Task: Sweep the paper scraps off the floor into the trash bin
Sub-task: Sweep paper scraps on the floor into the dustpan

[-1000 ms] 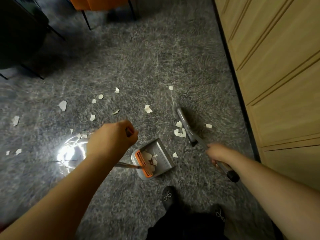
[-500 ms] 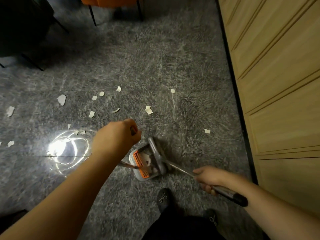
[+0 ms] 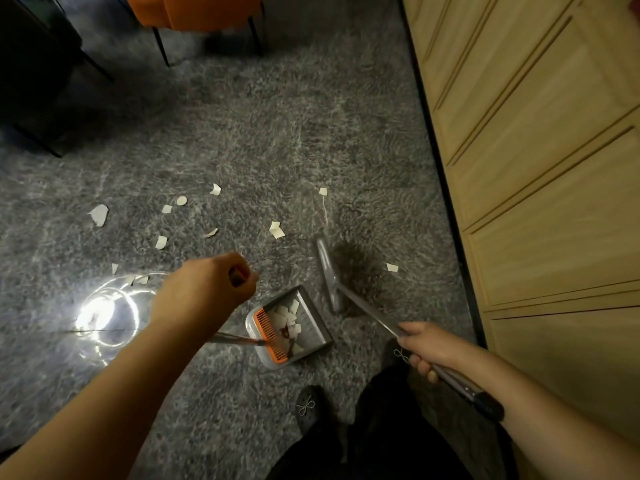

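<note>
**A:** Where the paper scraps (image 3: 214, 216) lie, what surrounds them?

**B:** Most are scattered on the grey floor (image 3: 277, 133), beyond and to the left of the left hand (image 3: 207, 289). One scrap (image 3: 392, 267) sits alone just right of the broom head (image 3: 329, 275). Several already rest in the dustpan (image 3: 304, 327), between the two hands.

**A:** How are the tools held?

**B:** The left hand's fingers are curled around the dustpan's long handle, keeping the pan flat on the floor, mouth facing the broom, probably to catch what gets pushed in. The right hand (image 3: 424, 348) grips the broom handle (image 3: 460, 384) low, fingers wrapped round it, with the head down beside the pan.

**A:** Any trash bin?

**B:** None in view. An orange chair (image 3: 204, 12) stands far off, and wooden cabinets (image 3: 536, 168) line the right side.
</note>
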The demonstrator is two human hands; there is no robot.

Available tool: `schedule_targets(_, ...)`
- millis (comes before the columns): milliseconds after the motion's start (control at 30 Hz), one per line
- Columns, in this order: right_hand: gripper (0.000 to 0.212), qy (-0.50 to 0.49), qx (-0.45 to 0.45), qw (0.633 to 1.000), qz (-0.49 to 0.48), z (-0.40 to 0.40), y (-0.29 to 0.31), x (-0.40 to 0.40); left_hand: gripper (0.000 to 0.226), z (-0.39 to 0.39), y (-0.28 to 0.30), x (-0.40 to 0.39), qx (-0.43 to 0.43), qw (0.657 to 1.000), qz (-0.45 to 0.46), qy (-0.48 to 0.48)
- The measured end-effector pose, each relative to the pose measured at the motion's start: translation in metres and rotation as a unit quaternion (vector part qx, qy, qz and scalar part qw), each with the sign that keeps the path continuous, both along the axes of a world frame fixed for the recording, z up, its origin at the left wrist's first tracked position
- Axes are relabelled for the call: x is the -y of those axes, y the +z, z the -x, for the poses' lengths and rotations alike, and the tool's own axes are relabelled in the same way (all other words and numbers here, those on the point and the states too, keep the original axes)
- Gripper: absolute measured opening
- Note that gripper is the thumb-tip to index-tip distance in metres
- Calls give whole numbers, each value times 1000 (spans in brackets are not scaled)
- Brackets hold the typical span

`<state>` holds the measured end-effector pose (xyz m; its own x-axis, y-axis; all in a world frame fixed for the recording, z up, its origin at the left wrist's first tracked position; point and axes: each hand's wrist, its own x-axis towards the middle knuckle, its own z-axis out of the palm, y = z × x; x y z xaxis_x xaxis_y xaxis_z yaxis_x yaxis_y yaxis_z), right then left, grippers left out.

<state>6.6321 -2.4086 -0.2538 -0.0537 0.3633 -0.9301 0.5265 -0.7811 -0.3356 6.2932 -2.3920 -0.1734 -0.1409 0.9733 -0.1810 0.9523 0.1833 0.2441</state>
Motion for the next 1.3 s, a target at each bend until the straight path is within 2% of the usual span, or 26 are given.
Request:
schedule_targets(167,42,-49,25,998,-23,-48,-10,-19,20,-47,3,-19,-2,1000,16,-13)
schedule_targets(500,33,-41,67,996,-46,-177,-15,-91,25,-175,-1,-112,11,998,24,-66)
schedule_targets(633,41,-5,83,995,-54,-208,-23,-115,27,-218,-12,-145,-7,996,41,-83)
schedule_targets(800,34,19,89,995,-40,-218,-35,-137,28,-230,-17,-168,-35,996,29,-79)
schedule_targets(967,36,133,75,988,-7,-199,-36,-148,29,-226,-18,-168,-53,996,21,-67)
schedule_targets(1067,29,177,46,983,5,-185,-31,-149,27,-232,-17,-163,-62,996,16,-69)
schedule_targets(1300,27,154,7,988,-1,-175,-23,-134,23,-216,-9,-147,-55,998,15,-38)
